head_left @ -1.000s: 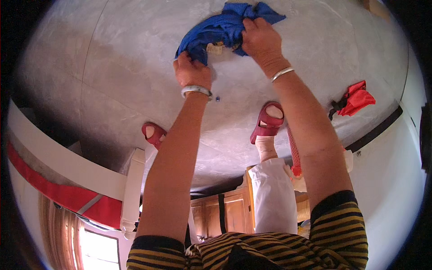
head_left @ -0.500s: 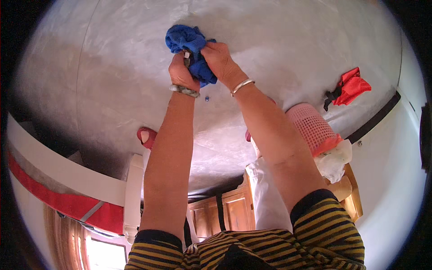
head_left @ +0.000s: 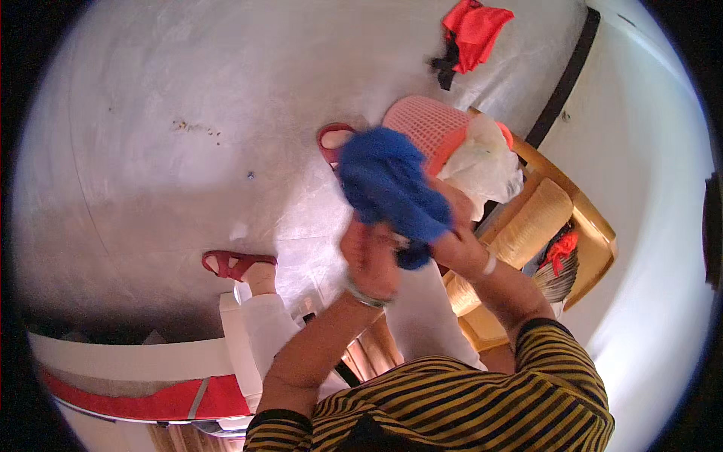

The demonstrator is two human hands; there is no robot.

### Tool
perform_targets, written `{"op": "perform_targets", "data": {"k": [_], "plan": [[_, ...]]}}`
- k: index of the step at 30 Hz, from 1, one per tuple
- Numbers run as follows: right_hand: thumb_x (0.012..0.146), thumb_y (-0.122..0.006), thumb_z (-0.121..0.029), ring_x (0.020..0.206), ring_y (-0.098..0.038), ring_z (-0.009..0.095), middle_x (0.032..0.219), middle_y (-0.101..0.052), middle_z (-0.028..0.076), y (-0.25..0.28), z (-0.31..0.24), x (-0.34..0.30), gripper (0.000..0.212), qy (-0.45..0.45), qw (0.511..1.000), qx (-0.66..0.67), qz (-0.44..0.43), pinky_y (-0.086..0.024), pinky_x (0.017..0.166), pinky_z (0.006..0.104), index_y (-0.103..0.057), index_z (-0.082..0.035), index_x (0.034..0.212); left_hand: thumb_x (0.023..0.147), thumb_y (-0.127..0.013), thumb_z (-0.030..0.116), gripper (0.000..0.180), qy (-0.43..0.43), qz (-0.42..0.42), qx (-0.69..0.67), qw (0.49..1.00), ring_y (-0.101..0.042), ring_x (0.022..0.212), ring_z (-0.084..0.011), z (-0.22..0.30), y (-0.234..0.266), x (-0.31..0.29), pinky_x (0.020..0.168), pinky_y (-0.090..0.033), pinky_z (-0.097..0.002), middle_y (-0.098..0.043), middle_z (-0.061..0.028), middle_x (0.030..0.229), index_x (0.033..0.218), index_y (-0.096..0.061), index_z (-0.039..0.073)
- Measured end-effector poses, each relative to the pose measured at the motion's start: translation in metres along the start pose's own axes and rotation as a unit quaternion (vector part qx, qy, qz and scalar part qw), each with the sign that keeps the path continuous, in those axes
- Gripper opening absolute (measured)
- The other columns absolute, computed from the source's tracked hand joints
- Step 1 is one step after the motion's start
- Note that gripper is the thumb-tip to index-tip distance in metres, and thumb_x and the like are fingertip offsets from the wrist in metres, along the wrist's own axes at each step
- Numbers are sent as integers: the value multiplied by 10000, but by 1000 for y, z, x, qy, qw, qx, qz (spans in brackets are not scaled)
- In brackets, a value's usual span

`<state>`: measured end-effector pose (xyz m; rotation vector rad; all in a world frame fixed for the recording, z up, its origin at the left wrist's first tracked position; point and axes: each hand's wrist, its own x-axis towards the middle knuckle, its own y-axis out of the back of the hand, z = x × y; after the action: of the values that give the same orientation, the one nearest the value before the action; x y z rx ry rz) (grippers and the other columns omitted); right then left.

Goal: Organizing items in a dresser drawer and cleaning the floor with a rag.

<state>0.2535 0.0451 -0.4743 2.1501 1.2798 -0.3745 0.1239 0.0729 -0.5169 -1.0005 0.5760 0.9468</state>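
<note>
A crumpled blue cloth (head_left: 388,177) hangs bunched in front of my body, smeared a little by motion. My left hand (head_left: 370,256) is closed on its lower left part, fingers curled in. On the lower right side, my right hand (head_left: 459,233) grips the same cloth with the fingers wrapped round it. A small pale and dark piece shows between the hands, too blurred to name. Behind the cloth, a pink perforated basket (head_left: 425,124) with a white plastic bag (head_left: 486,162) at its mouth is partly covered.
A red cloth with a black strap (head_left: 478,34) lies on the grey floor, far right. Brown crumbs (head_left: 196,129) and a tiny blue bit (head_left: 251,175) dot the floor. Right stands a wooden frame (head_left: 595,215); lower left, a white-edged bed-like piece (head_left: 135,346) with red fabric.
Both hands have drawn the blue cloth back from the floor, closer to my body and to the right. My view has turned right, bringing the basket and wooden frame more into sight.
</note>
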Motion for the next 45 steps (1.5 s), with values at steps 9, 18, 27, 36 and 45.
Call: {"op": "perform_targets", "data": {"k": [9, 18, 27, 36, 45], "plan": [[864, -465, -141, 832, -523, 127, 914, -566, 49, 55, 102, -112, 251, -252, 914, -94, 302, -426, 726, 270, -521, -20, 1076, 834, -429, 197, 292, 140, -162, 178, 961, -571, 765, -264, -111, -85, 23, 695, -443, -348, -586, -164, 826, 992, -530, -27], [766, -549, -202, 894, -558, 355, 932, -582, 163, 7, 259, -56, 292, -251, 903, 98, 334, -458, 737, 373, -536, -55, 1018, 806, -508, 128, 494, 35, -150, 282, 947, -390, 1188, -307, -115, -67, 12, 981, -300, -355, -404, -244, 1245, 1246, -357, -37], [713, -546, -39, 926, -574, 316, 1002, -583, 180, 48, 137, -93, 385, -268, 908, -215, 242, -439, 822, 363, -523, -14, 1096, 889, -468, 244, 500, 262, -48, 135, 954, -453, 1125, -246, 37, 66, -60, 917, -381, -370, -441, -123, 1246, 1314, -323, 22], [800, -483, -3, 916, -543, 171, 1009, -572, 92, 71, 85, -155, 363, -238, 885, -275, 292, -424, 829, 279, -499, -3, 1163, 883, -487, 168, 399, 218, 54, 199, 954, -541, 947, -182, 38, 150, -106, 812, -430, -317, -537, -81, 1063, 1252, -424, 26], [819, -403, 8, 941, -565, 167, 1062, -569, 88, 73, 42, -164, 348, -275, 831, 31, 483, -473, 805, 269, -515, 8, 1148, 885, -480, 119, 343, 178, -14, 147, 973, -570, 875, -158, 34, 155, -107, 741, -462, -268, -564, -83, 1020, 1211, -459, 16]]}}
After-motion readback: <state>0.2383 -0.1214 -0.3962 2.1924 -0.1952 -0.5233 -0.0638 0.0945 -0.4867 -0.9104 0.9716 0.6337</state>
